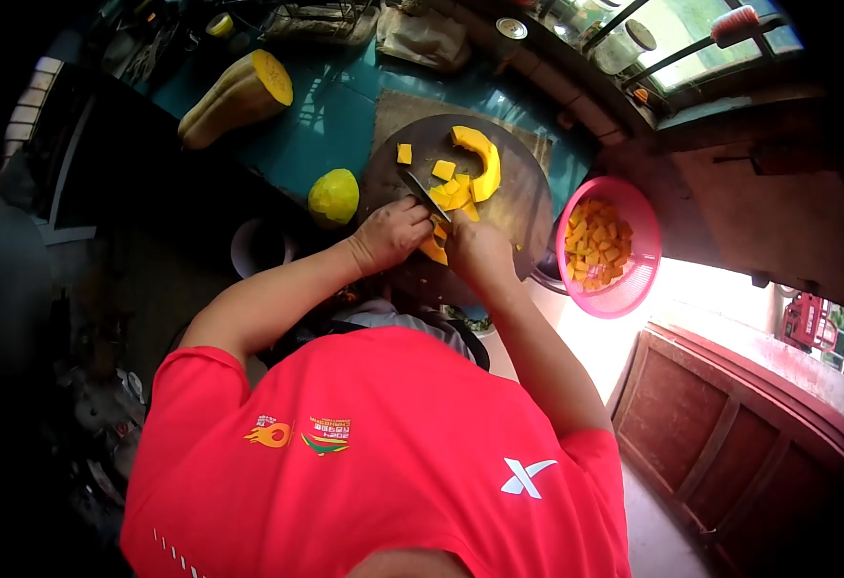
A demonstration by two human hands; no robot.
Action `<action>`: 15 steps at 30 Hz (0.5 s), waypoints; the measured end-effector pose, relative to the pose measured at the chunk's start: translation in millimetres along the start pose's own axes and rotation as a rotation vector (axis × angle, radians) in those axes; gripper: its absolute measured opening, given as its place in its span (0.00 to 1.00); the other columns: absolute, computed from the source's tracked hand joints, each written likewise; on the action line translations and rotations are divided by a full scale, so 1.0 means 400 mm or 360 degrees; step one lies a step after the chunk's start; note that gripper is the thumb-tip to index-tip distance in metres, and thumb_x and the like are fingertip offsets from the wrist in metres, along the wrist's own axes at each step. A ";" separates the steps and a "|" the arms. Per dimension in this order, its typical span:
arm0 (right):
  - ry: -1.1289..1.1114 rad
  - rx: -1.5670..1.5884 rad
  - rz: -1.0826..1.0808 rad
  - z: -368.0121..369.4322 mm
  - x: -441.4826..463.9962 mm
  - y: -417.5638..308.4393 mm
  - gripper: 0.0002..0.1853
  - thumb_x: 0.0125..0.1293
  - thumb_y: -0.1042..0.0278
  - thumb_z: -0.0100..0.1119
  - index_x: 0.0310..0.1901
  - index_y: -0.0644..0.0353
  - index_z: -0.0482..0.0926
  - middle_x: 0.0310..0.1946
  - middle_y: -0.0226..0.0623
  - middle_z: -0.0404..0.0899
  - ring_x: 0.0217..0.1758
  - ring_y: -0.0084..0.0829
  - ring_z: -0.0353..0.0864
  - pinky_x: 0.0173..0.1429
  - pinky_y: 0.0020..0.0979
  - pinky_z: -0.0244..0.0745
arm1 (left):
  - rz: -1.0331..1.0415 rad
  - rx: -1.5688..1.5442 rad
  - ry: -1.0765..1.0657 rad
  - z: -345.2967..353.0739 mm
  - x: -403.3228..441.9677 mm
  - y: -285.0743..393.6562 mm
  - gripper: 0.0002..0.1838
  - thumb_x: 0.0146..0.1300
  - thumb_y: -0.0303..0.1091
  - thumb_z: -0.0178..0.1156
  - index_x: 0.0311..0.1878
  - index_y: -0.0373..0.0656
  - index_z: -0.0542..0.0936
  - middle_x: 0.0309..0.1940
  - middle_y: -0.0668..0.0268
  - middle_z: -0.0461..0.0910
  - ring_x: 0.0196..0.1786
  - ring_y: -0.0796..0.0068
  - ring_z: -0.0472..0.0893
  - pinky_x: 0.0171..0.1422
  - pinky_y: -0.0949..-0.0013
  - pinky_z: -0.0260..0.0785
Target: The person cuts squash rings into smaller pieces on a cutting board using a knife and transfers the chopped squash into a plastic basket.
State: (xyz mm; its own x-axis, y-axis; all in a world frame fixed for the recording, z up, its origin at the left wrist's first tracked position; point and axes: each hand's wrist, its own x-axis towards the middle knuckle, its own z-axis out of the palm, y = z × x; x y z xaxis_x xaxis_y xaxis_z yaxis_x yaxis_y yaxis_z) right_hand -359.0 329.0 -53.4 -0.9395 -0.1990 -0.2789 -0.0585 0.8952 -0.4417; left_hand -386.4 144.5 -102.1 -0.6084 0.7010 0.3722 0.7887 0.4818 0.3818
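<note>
On the round dark chopping board, my right hand is closed around the handle of a knife, its blade slanting toward the far left. Beside the blade, the curled fingers of my left hand rest on a pumpkin slice, partly hidden between the hands. Cut pumpkin chunks lie heaped just past the knife, with one cube apart from them. A curved, peeled pumpkin piece sits at the board's far right.
A pink plastic basket holding pumpkin cubes stands right of the board. Left of it on the teal counter are a yellow pumpkin piece and a large cut pumpkin. A barred window is at the far right.
</note>
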 end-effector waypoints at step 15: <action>0.0036 -0.0036 -0.0071 0.069 0.037 0.041 0.12 0.65 0.58 0.57 0.38 0.58 0.77 0.27 0.48 0.83 0.34 0.51 0.84 0.37 0.49 0.77 | -0.0089 0.0057 -0.0123 -0.014 -0.015 0.032 0.10 0.52 0.32 0.65 0.38 0.44 0.78 0.40 0.64 0.75 0.47 0.61 0.76 0.51 0.63 0.72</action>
State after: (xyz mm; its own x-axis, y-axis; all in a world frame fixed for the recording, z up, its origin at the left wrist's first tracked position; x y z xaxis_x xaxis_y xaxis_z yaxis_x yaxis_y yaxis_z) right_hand -364.4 329.6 -88.3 -0.9432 -0.2298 -0.2400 -0.1076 0.8945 -0.4339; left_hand -373.2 143.6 -94.7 -0.6439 0.7103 0.2845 0.7573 0.5387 0.3691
